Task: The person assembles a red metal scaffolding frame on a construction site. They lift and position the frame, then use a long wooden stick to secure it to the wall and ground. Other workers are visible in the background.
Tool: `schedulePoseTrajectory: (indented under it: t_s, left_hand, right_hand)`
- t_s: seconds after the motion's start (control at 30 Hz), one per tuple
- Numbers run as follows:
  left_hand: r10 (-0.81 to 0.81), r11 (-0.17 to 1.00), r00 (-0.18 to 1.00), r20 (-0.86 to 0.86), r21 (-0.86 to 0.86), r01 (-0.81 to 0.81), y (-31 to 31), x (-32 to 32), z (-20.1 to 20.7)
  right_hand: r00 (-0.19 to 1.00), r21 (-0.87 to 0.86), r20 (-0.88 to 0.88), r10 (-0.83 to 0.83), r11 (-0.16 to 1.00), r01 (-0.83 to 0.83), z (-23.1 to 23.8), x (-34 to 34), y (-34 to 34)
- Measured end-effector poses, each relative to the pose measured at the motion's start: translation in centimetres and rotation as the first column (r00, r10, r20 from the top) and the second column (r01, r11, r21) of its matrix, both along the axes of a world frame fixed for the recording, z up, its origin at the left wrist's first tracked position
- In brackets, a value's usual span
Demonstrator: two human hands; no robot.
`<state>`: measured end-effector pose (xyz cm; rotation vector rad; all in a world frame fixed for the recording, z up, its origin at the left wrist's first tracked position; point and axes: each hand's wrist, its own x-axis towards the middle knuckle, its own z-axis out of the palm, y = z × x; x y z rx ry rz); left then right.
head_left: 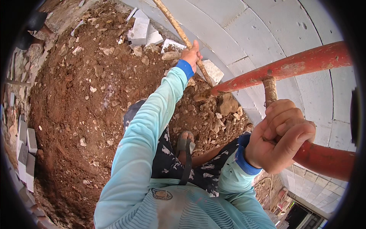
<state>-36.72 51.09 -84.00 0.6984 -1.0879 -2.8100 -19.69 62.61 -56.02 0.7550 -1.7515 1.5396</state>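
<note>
My left hand (191, 56) is stretched forward, closed around a dirt-caked pole (173, 22) that slants down to the soil beside the wall. On the right, my right hand (282, 135) makes a fist around a rusty rung (270, 91). That rung joins two tubes of a red metal frame (305, 65). The upper tube's far end is near the soil at the pole's foot; its other end rises toward me on the right. My palm and fingers hide the rung's middle.
Brown soil (76, 114) with stones covers the ground around my sandalled foot (185, 142). A pale block wall (267, 34) stands along the right. Broken white blocks (140, 30) lie at its foot. More blocks (26, 156) are stacked far left. Another person's legs (36, 32) show upper left.
</note>
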Motion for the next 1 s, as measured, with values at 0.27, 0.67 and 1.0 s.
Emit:
schedulePoseTrajectory:
  t_s: [0.27, 0.67, 1.0]
  left_hand:
    - [0.069, 0.998, 0.997, 0.029, 0.009, -0.07, 1.0, -1.0, -0.4]
    - [0.048, 0.998, 0.999, 0.013, 0.042, -0.049, 1.6, -2.4, -3.9]
    - [0.11, 0.993, 0.991, 0.074, 0.04, -0.113, 2.9, -2.2, -4.9]
  right_hand:
    - [0.999, -0.018, 0.027, 0.045, 0.999, -0.045, -1.0, 0.1, 1.3]
    - [0.984, 0.061, 0.173, 0.036, 0.997, -0.047, -2.5, -0.4, 3.3]
    - [0.967, 0.173, 0.25, -0.048, 0.985, 0.004, -1.3, 0.5, 3.7]
